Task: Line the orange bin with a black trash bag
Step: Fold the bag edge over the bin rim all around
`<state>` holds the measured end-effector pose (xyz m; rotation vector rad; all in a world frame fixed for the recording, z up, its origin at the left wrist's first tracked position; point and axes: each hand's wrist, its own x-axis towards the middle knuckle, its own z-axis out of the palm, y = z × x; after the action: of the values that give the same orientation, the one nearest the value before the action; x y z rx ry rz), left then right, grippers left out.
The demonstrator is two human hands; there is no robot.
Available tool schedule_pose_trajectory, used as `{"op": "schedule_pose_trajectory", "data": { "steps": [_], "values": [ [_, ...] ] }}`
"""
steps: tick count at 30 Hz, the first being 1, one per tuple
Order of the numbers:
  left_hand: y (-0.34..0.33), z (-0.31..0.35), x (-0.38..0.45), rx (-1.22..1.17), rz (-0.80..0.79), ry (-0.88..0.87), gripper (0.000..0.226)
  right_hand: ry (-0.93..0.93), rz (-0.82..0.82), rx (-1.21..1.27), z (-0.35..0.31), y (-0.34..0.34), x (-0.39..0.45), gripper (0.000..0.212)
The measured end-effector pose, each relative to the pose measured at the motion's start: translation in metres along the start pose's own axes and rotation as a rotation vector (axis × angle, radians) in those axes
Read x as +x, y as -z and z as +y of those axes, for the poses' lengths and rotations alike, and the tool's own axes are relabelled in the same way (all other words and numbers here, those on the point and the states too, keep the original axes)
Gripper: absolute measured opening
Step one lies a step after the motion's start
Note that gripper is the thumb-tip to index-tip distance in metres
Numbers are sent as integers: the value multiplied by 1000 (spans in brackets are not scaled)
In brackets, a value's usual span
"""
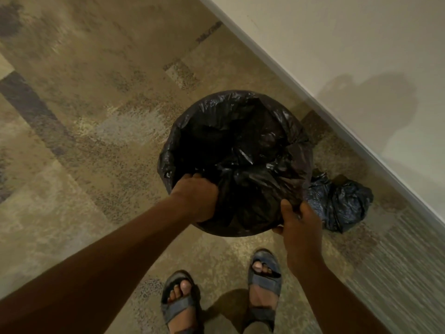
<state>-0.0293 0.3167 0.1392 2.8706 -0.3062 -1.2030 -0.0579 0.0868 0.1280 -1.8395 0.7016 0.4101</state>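
A black trash bag [240, 145] is spread over a round bin on the carpet, its edge folded over the rim all the way round. The bag covers the bin fully, so no orange shows. My left hand [197, 196] is closed on a fold of the bag at the near left rim, knuckles up. My right hand [298, 222] grips the bag's edge at the near right rim, thumb on top. The bag's inside is dark and crumpled.
A second crumpled black bag [342, 203] lies on the floor just right of the bin, next to the white wall [349, 68]. My two sandalled feet [221, 297] stand close in front. Patterned beige carpet stretches to the left.
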Motion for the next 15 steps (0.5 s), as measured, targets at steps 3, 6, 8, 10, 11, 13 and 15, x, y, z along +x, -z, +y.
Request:
{"op": "schedule_pose_trajectory", "data": {
  "steps": [3,6,8,10,11,13,15],
  "values": [
    [13,21,16,-82,190,-23,40,14,8,-8,1,-1,-1,34],
    [11,41,40,-232,202,-49,54,19,7,1,2,-2,-3,37],
    [0,47,57,-348,44,-59,63,30,1,-7,1,-1,-3,35],
    [-14,48,72,-483,-161,-82,60,29,-3,-7,1,0,-1,33],
    [-21,49,77,-538,-251,-90,57,24,-4,-3,1,0,-1,32],
    [-29,51,78,-610,-391,-79,50,25,-5,-8,0,0,-3,30],
    [-32,55,77,-655,-448,-48,46,33,-2,-23,1,1,-3,27]
  ]
}}
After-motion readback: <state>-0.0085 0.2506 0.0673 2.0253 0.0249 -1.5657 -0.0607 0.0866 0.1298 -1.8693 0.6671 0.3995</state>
